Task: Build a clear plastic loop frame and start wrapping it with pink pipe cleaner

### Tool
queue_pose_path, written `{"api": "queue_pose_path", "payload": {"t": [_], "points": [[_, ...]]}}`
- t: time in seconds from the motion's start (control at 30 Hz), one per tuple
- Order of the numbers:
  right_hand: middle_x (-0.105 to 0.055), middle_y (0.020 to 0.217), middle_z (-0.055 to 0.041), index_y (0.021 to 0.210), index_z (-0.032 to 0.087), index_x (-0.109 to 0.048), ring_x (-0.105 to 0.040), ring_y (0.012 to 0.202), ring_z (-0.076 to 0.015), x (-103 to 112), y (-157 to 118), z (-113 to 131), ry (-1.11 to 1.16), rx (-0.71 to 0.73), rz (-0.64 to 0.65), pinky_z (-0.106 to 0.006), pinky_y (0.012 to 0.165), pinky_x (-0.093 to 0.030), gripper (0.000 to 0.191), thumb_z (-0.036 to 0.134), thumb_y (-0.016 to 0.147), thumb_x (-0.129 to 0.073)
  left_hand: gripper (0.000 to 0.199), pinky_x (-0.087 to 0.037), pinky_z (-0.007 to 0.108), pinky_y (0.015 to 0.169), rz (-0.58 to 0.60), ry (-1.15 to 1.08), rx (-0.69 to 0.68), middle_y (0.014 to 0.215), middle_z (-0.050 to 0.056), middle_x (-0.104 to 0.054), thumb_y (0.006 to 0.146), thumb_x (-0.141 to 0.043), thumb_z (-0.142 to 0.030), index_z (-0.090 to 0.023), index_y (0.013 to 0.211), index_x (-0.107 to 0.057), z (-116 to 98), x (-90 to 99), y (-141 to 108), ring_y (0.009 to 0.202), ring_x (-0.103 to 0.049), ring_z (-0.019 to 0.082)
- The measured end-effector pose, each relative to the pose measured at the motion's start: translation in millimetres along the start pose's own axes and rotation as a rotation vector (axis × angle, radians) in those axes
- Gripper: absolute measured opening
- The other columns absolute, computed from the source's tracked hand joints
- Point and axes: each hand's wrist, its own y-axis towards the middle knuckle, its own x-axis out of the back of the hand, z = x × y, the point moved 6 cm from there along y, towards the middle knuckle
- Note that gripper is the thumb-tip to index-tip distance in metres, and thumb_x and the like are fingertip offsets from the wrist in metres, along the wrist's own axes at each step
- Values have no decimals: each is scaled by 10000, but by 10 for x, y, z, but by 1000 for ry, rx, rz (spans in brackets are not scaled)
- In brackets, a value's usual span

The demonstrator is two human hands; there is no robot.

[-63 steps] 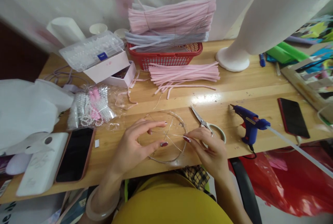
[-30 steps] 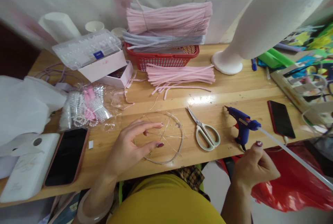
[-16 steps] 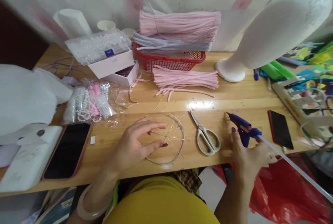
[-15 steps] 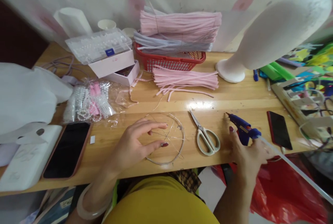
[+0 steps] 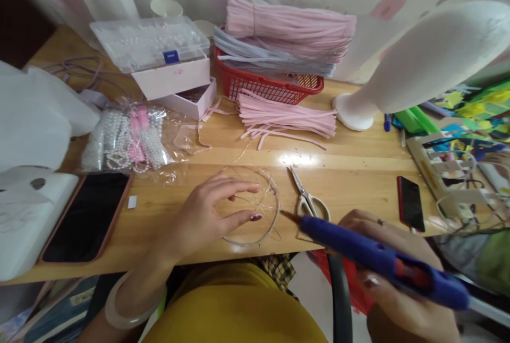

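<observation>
A thin wire ring (image 5: 278, 210) with fine wires crossing inside it lies on the wooden table. Over its left side hovers my left hand (image 5: 211, 207), thumb and index finger apart with nothing visible between them. My right hand (image 5: 402, 263) is wrapped round a blue glue gun (image 5: 358, 245), raised above the table's front edge. The gun's nozzle points left, close to the ring's right side, and a pale glue stick (image 5: 488, 311) sticks out of its back. White-handled scissors (image 5: 306, 199) lie behind the gun, their handles partly covered by it.
Pink fuzzy stems (image 5: 287, 116) lie before a red basket (image 5: 274, 91). At the left are a phone (image 5: 87, 218), bagged beads (image 5: 129, 138) and stacked boxes (image 5: 171, 77). A white stand (image 5: 430, 61), a second phone (image 5: 410, 203) and a power strip (image 5: 430, 170) occupy the right.
My right hand has lifted the glue gun off the table and brought it left, toward the ring. My left hand stays at the ring, fingers still apart. The view has shifted slightly.
</observation>
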Motion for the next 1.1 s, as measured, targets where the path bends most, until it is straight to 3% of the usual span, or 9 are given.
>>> {"api": "queue_pose_path", "payload": {"t": [0.1,0.6,1.1], "points": [[-532,622,-2,739,222,-585,-491,548,-160,-105,210,178,-17,36,129,-295,475,-352,328,520,874,-617,313,-543,331,903,12,-9,16,1062,30,-755,794,-761,-338,-269,1097,-724,2,-3,2,917,-672,176],[-500,620,21,756,227,-534,-472,562,-144,-187,326,210,-127,108,160,-280,472,-342,213,367,882,-634,345,-523,288,881,12,-1,-43,1037,7,-745,795,-759,-336,-277,1130,-703,-17,-8,31,874,-649,151],[-456,606,30,712,224,-500,-450,538,-130,-180,325,188,-174,112,155,-260,455,-317,272,381,877,-647,341,-509,285,908,37,6,-40,1072,10,-742,811,-745,-340,-249,1135,-693,-20,-17,31,898,-641,145]]}}
